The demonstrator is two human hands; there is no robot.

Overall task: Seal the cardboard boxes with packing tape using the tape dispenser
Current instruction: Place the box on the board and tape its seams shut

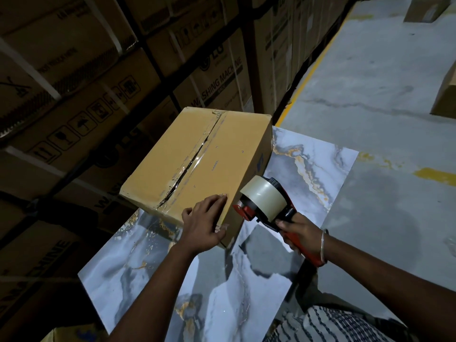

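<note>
I am steadying the one box point(197, 159), which is sitting on the marbled worktop point(313, 169), its top seam already running under clear tape. My left hand point(206, 222) is pressing flat on the box's near corner, fingers straight, grasping nothing. My right hand point(299, 232) is clenching the handle of the single red dispenser point(264, 201), whose mouth is touching the box's near side wall, just right of my left hand. I am judging this as the start of another strip. The next move calls for sticking the tape end down, then pulling straight across. Stacked cartons point(98, 70) are rising beyond the box.
</note>
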